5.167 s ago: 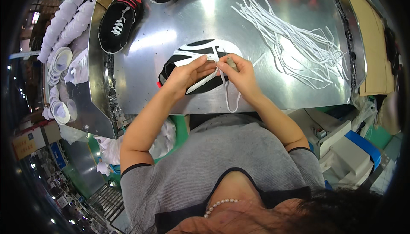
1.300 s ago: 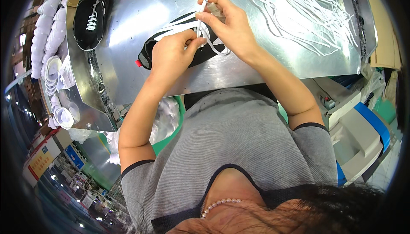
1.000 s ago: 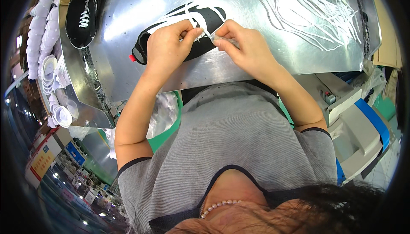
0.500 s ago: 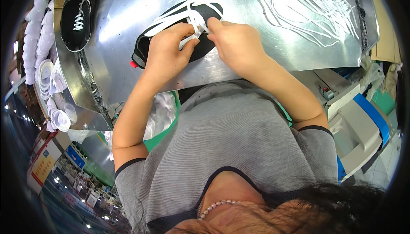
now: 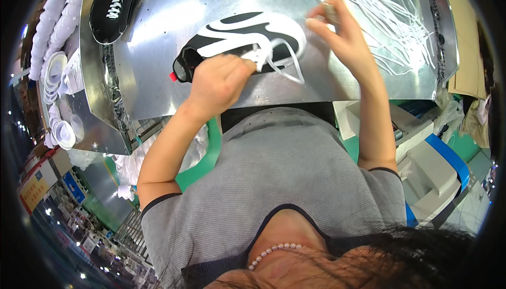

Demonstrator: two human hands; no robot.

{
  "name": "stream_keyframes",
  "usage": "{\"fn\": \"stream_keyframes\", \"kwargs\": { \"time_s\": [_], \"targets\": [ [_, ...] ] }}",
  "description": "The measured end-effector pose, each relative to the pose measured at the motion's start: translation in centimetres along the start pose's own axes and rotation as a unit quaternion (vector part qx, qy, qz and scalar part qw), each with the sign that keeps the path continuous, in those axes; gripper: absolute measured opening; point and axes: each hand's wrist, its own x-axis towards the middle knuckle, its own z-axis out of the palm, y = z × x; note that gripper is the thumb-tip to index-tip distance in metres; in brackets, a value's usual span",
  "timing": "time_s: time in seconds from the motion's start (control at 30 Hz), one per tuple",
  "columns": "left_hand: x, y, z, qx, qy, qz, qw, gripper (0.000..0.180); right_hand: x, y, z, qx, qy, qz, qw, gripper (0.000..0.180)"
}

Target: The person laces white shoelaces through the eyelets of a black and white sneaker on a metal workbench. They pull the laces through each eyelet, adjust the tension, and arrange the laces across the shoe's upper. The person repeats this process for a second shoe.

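Observation:
A black and white shoe [image 5: 226, 28] with a red heel tab lies at a slant on the metal table in front of me. Its toe points to the right. My left hand [image 5: 222, 80] is closed at the shoe's near side, fingertips pinching a white shoelace [image 5: 287, 73] by the lacing. The lace curls in a loose loop over the shoe's near edge. Raised to the right of the toe and apart from the shoe, my right hand [image 5: 342, 36] has thumb and forefinger spread. Motion blurs it slightly, and no lace shows in it.
Several loose white laces [image 5: 390, 28] lie spread at the far right of the metal table [image 5: 158, 73]. A laced black shoe [image 5: 112, 12] rests at the far left. Beyond the left edge hang stacked white cup-like pieces [image 5: 52, 30]. A grey and blue chair [image 5: 432, 167] stands at the right.
My right hand has let go at the lacing and moved right, away from the shoe. The shoe has turned, showing more of its white-patterned side. My left hand has stayed by the laces.

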Motion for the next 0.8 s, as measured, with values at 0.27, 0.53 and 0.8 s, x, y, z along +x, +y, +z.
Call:
{"fn": "stream_keyframes", "kwargs": {
  "time_s": [0.27, 0.53, 0.8],
  "targets": [
    [0.1, -1.8, -2.4, -0.323, -0.212, -0.396, 0.833, 0.038, 0.4, 1.8, 4.3, 0.14, -0.036, 0.032, 0.989, 0.048],
    [2.8, -2.0, -1.0, -0.43, -0.139, -0.527, 0.719, 0.025, -0.5, 1.6, 5.5, 0.064, 0.022, 0.024, 0.997, 0.049],
    [1.6, -1.1, -1.8, -0.471, -0.061, -0.473, 0.743, 0.012, -1.2, 2.5, 6.0, 0.097, 0.032, 0.106, 0.989, 0.049]
  ]
}}
